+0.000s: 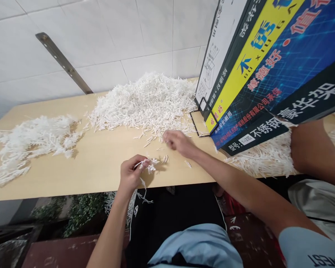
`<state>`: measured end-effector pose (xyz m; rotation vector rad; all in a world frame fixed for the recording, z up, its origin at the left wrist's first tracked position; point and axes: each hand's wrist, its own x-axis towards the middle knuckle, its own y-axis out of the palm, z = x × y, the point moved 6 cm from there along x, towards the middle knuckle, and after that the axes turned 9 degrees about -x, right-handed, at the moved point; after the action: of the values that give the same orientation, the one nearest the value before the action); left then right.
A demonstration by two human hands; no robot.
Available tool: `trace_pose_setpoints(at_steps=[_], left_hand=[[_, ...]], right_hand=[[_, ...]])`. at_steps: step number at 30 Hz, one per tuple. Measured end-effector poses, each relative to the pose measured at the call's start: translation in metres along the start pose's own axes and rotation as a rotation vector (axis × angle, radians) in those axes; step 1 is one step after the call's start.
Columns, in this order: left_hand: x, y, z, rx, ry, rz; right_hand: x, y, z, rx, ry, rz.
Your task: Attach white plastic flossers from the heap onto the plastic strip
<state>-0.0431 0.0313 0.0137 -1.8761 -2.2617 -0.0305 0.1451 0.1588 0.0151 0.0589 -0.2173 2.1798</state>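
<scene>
My left hand point(130, 172), low over the table's front edge, is closed in a pinch on a white branched plastic sprig point(151, 166); thin strands of it hang down below the fingers. My right hand point(179, 143) is at the front fringe of a big pile of small white pieces point(147, 102). Its fingers are curled and slightly blurred, and I cannot make out what is in them. A few loose white bits point(165, 159) lie on the tabletop between the two hands.
On the left rests a looser heap of white branched sprigs point(41, 136). A tall printed box point(251, 85) stands at the right in a black wire bookend point(194, 124). Beyond it are another person's arm point(312, 149) and more white pieces point(264, 160). A tiled wall point(106, 33) backs the table.
</scene>
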Motion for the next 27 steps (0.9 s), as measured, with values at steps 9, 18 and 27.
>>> trace_pose_setpoints(at_steps=[9,18,27], left_hand=[[0.001,0.008,-0.006,-0.074,-0.097,-0.088],[0.004,0.013,0.000,-0.016,-0.087,-0.015],[0.002,0.012,0.003,0.010,-0.075,0.011]], right_hand=[[-0.010,0.014,0.032,-0.480,-0.242,-0.076],[-0.015,0.029,0.029,-0.191,-0.157,0.323],[-0.014,0.025,0.022,-0.288,-0.096,0.343]])
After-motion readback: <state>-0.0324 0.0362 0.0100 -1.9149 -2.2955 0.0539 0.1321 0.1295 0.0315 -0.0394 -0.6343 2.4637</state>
